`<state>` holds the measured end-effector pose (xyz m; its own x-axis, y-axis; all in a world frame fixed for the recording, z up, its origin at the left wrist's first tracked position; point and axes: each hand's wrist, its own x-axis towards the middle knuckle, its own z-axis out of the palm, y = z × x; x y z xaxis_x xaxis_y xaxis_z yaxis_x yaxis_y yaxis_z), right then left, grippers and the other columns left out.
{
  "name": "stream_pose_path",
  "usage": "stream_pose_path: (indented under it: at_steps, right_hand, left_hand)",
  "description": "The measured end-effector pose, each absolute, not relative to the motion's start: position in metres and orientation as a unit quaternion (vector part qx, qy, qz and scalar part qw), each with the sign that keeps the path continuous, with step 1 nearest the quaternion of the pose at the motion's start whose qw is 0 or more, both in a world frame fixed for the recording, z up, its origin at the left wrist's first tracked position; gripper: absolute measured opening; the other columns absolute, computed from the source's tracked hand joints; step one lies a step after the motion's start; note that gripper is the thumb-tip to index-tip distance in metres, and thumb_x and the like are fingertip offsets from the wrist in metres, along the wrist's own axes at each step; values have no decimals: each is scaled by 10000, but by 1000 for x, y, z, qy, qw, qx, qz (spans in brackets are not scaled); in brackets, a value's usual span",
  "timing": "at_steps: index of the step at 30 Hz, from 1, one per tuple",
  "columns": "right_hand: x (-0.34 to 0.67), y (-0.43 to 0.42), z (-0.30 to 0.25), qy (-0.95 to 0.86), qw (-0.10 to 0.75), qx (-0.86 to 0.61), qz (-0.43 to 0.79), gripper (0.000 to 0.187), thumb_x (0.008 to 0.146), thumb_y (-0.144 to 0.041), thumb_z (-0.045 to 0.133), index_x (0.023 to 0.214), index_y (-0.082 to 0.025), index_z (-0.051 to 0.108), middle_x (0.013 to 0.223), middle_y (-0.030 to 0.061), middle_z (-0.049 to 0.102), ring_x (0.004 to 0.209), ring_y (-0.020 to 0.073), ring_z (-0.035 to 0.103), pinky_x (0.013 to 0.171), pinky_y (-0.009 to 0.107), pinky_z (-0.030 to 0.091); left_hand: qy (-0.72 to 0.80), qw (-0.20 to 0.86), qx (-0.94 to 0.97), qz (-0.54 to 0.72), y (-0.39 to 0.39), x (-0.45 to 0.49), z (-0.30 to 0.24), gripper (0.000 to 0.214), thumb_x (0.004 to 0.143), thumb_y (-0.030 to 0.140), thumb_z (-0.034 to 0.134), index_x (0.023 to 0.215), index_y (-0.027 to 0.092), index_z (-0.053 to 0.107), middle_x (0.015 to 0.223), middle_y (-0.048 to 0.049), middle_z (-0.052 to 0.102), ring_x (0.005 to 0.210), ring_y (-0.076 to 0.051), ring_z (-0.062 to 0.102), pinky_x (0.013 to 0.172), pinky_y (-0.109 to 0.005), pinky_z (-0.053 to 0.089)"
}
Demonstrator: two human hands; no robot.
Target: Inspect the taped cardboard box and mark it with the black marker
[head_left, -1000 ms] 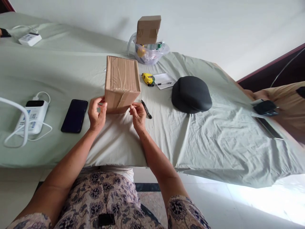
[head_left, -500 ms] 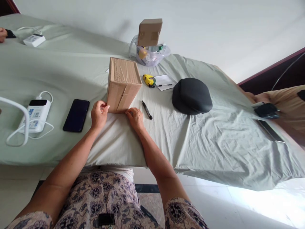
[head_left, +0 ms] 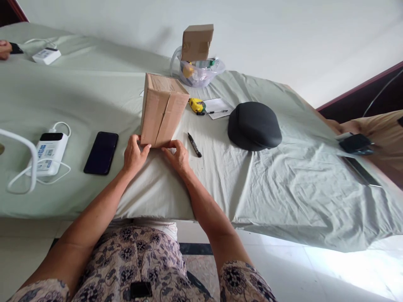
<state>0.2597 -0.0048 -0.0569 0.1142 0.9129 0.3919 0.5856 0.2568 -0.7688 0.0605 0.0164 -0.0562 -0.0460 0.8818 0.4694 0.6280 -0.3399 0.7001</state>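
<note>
In the head view, a tall, taped cardboard box (head_left: 163,111) is standing end-up on the green tablecloth (head_left: 217,180), and it could be toppling toward 12 o'clock if the near bottom edge were being pushed or lifted too hard, because both hands are gripping low with nothing supporting the top. Uneven effort could be twisting it toward 2 o'clock, into the yellow tape measure (head_left: 197,105). The loose, creased cloth could be sliding underneath, and the right hand (head_left: 179,156), swinging wide, could be knocking the black marker pen (head_left: 194,145) at its 2 o'clock.

The box is lying at 12 o'clock from the grip, between the two hands and rising above them. The left hand (head_left: 135,155) is holding its bottom left corner, fingers along the side and thumb at the front; the right is holding the bottom right corner in a similarly narrow pinch. Whether any fingertips are reaching underneath, I cannot tell.
</note>
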Motion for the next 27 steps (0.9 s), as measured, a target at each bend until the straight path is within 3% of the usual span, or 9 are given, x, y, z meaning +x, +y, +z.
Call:
stream_pose_path:
  at_steps: [5,9,15,21,27]
  right_hand:
    - [250,-11,-54,-622,503,-580,153,481,763,-660,738,851,-238,524,851,19,645,791,188,618,760,353,512]
    - [247,-14,-52,-611,513,-584,149,519,747,-704,727,809,-245,491,793,0,606,740,174,575,719,338,482]
    - [248,-16,-45,-614,537,-554,169,419,837,-644,657,821,-246,527,820,11,631,777,175,586,766,345,499]
    - [246,-20,-37,-654,529,-512,172,309,942,-516,546,807,-239,554,816,21,651,762,163,606,767,339,521]
    - [240,-27,-35,-665,520,-498,198,385,934,-588,557,785,-234,574,763,20,668,728,156,636,735,325,536]
  left_hand:
    - [563,151,650,488,11,65,-48,600,704,533,830,1085,203,505,1095,-104,653,979,-278,668,821,-399,545]
    - [572,154,640,489,9,66,-44,623,659,500,874,1073,208,512,1064,-80,644,969,-268,661,821,-394,544]
    - [545,169,630,526,10,64,-42,595,726,528,829,1124,204,527,1095,-85,649,1007,-253,665,823,-371,556]
    - [499,192,627,566,13,60,-41,614,856,627,674,1279,206,527,1247,-135,633,1120,-257,657,799,-346,582]
    - [472,158,641,585,8,60,-35,642,946,661,503,1395,203,486,1380,-177,586,1236,-264,614,881,-354,578]
